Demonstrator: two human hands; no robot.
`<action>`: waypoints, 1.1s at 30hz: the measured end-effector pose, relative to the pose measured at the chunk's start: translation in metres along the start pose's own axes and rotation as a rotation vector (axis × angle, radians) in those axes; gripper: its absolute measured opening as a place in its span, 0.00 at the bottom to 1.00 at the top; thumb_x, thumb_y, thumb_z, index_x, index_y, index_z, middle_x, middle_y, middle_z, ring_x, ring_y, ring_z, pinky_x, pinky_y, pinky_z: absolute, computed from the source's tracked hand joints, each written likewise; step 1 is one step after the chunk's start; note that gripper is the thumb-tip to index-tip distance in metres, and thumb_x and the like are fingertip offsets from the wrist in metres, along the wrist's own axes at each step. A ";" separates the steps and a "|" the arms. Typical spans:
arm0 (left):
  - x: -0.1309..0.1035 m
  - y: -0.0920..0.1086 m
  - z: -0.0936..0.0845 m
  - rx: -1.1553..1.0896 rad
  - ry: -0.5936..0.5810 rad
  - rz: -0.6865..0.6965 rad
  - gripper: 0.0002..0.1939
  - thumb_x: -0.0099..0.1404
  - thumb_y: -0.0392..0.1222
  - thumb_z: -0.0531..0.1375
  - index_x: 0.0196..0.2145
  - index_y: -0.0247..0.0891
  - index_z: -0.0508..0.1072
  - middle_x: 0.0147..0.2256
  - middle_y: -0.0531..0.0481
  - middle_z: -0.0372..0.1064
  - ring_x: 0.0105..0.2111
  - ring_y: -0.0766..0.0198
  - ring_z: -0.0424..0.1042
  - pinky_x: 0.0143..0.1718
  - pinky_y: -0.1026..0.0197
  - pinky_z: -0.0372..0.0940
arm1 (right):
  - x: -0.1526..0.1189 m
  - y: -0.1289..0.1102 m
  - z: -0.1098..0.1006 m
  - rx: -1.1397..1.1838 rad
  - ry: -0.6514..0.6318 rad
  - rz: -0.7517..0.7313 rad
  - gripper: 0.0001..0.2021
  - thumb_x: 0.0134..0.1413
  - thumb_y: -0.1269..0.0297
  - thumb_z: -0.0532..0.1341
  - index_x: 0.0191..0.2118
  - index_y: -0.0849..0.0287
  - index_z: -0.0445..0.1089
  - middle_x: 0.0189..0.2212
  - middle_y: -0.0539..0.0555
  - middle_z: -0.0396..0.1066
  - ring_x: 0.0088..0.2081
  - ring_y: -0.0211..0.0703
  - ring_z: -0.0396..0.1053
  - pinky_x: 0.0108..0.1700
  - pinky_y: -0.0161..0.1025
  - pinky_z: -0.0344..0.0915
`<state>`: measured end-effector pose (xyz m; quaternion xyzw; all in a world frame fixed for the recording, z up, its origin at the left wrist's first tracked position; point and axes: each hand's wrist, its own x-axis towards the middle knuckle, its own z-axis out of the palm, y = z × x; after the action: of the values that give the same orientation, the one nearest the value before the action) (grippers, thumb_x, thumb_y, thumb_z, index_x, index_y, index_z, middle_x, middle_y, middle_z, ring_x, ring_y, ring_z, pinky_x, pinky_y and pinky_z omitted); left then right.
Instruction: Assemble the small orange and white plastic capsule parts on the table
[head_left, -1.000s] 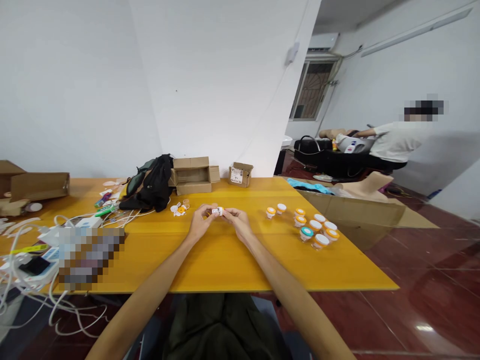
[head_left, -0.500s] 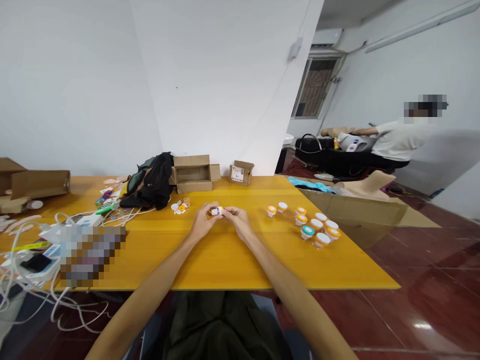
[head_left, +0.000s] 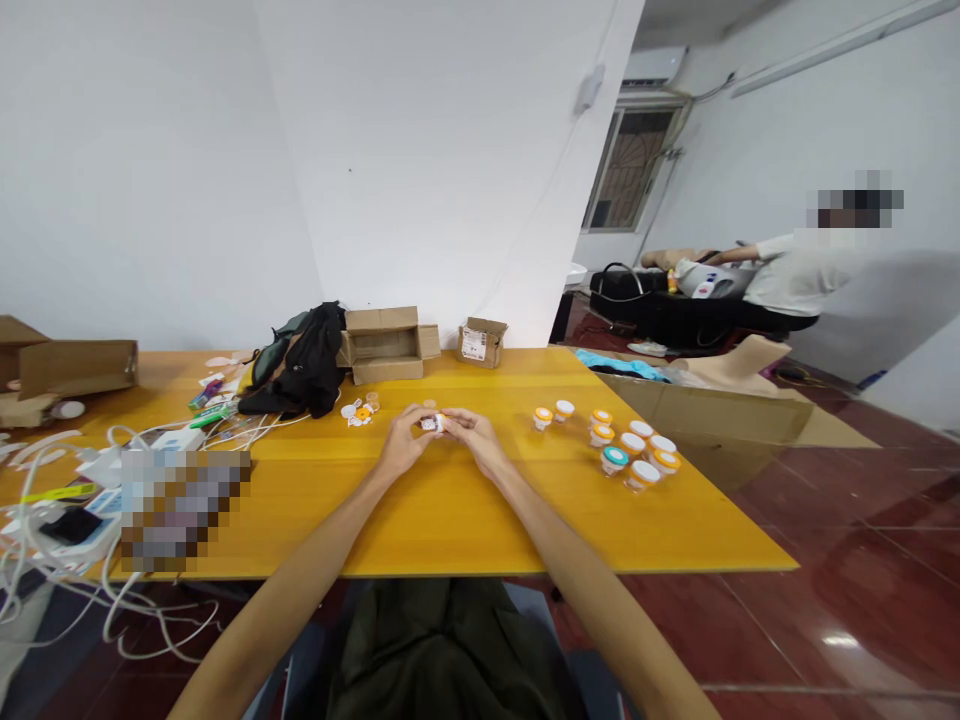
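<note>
Left hand (head_left: 403,440): thumb and fingers pinching one end of a small white container (head_left: 433,424) with dark markings and an orange edge. Right hand (head_left: 475,436): fingertips pinching the orange-edged end; exact finger contact too small to read. Container sits between the two hands, above the middle of a yellow-brown wooden table (head_left: 450,535), lying roughly sideways.

Left of the hands, near: a loose group of flat white and orange discs (head_left: 363,413), small clear plastic cup (head_left: 373,401) just beside. Right, well apart from the hands: clear jars with white-and-orange lids (head_left: 643,473), one teal-lidded jar (head_left: 614,458) among them. Toward the wall: open brown cardboard box (head_left: 388,347), black fabric bag (head_left: 311,360) at its left, smaller brown carton (head_left: 481,343) at its right.
</note>
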<state>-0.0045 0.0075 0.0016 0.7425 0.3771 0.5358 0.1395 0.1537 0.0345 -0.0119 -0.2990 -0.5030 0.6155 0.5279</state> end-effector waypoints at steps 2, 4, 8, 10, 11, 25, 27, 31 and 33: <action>0.000 0.000 0.000 0.001 -0.010 0.001 0.11 0.56 0.35 0.65 0.38 0.41 0.77 0.35 0.49 0.73 0.35 0.61 0.71 0.38 0.57 0.69 | -0.001 -0.001 0.001 -0.010 0.003 0.010 0.18 0.29 0.53 0.74 0.31 0.55 0.78 0.32 0.53 0.79 0.35 0.45 0.74 0.41 0.42 0.70; 0.000 0.000 0.000 0.000 -0.016 0.003 0.10 0.56 0.35 0.65 0.39 0.41 0.77 0.34 0.49 0.73 0.35 0.61 0.71 0.38 0.57 0.68 | -0.002 -0.002 0.001 -0.020 0.004 0.024 0.19 0.28 0.52 0.74 0.30 0.56 0.78 0.31 0.53 0.78 0.33 0.44 0.73 0.39 0.41 0.70; 0.000 0.000 0.001 -0.011 -0.020 0.015 0.10 0.57 0.36 0.65 0.38 0.41 0.77 0.34 0.49 0.72 0.35 0.61 0.71 0.38 0.58 0.68 | -0.003 -0.004 0.001 -0.031 -0.008 0.054 0.20 0.28 0.48 0.73 0.29 0.57 0.78 0.28 0.52 0.77 0.29 0.41 0.71 0.36 0.40 0.69; 0.000 0.000 0.001 -0.016 -0.023 0.021 0.10 0.56 0.36 0.65 0.38 0.41 0.76 0.34 0.49 0.72 0.35 0.61 0.71 0.39 0.57 0.68 | -0.003 -0.006 0.001 -0.042 -0.020 0.071 0.21 0.28 0.47 0.73 0.28 0.57 0.78 0.26 0.52 0.76 0.27 0.39 0.70 0.34 0.39 0.69; 0.000 0.000 0.001 -0.018 -0.026 0.023 0.10 0.56 0.36 0.65 0.38 0.41 0.76 0.34 0.49 0.72 0.35 0.61 0.72 0.39 0.57 0.69 | -0.003 -0.006 0.001 -0.050 -0.026 0.077 0.21 0.28 0.46 0.73 0.28 0.57 0.78 0.26 0.51 0.76 0.27 0.39 0.70 0.34 0.38 0.68; 0.000 0.000 0.004 -0.220 0.009 -0.185 0.11 0.62 0.47 0.61 0.38 0.38 0.72 0.38 0.45 0.77 0.40 0.59 0.77 0.45 0.55 0.72 | 0.000 -0.001 0.001 0.053 0.048 0.081 0.22 0.29 0.44 0.73 0.25 0.58 0.75 0.24 0.52 0.75 0.27 0.39 0.72 0.35 0.36 0.70; 0.001 0.001 0.004 -0.228 0.017 -0.208 0.11 0.62 0.48 0.61 0.37 0.37 0.73 0.37 0.45 0.78 0.39 0.58 0.77 0.45 0.54 0.72 | 0.000 0.000 0.000 0.051 0.054 0.072 0.21 0.30 0.45 0.73 0.25 0.58 0.75 0.25 0.53 0.76 0.28 0.40 0.73 0.36 0.38 0.71; 0.001 -0.002 0.005 -0.236 0.028 -0.228 0.12 0.61 0.49 0.62 0.36 0.37 0.74 0.36 0.45 0.78 0.39 0.58 0.78 0.45 0.53 0.72 | -0.001 0.002 0.000 0.051 0.073 0.052 0.21 0.30 0.45 0.72 0.24 0.58 0.74 0.25 0.53 0.76 0.30 0.42 0.74 0.38 0.39 0.71; 0.000 -0.003 0.006 -0.236 0.037 -0.225 0.12 0.60 0.48 0.62 0.35 0.37 0.74 0.35 0.45 0.78 0.39 0.57 0.78 0.45 0.53 0.72 | -0.001 0.003 0.001 0.050 0.086 0.041 0.21 0.30 0.44 0.72 0.24 0.59 0.75 0.24 0.53 0.76 0.30 0.41 0.73 0.39 0.39 0.71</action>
<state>-0.0001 0.0110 -0.0027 0.6638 0.3948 0.5711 0.2781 0.1522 0.0336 -0.0142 -0.3222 -0.4579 0.6252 0.5437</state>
